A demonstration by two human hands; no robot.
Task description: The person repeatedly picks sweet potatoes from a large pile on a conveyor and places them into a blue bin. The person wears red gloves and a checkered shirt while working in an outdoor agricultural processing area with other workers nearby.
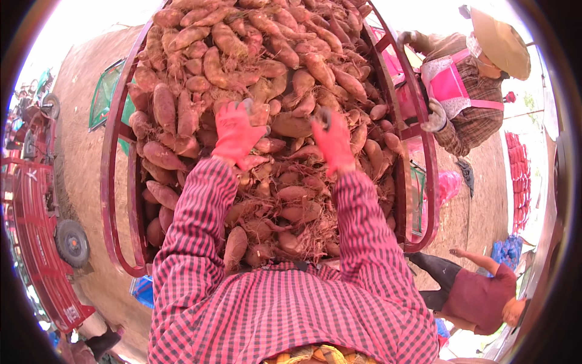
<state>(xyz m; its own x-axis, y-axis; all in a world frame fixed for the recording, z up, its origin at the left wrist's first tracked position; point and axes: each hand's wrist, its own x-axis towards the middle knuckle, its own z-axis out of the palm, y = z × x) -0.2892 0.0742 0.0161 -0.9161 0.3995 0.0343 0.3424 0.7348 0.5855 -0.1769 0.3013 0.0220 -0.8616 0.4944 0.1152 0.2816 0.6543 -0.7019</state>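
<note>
Reddish-brown sweet potatoes (pixel 294 125) with stringy roots fill a cart in front of me. My left hand (pixel 236 134), in a red glove with dark fingertips, lies over the pile, its thumb and fingers apart. A pale, blunt-ended sweet potato (pixel 259 115) is beside its fingers. A little to the right, my right hand (pixel 333 141), gloved alike, reaches down at the pile with thumb and forefinger apart. Neither hand visibly grips anything; some fingertips are hidden. Closer to my body, a tangle of roots (pixel 309 233) covers smaller sweet potatoes.
Dark red metal rails (pixel 113 158) flank the load. At the right rail stands a person in a cap and pink apron (pixel 445 85); another in a maroon shirt (pixel 482 297) is nearer. A red vehicle (pixel 39 242) is at the left, and filled red sacks (pixel 517 176) are far right.
</note>
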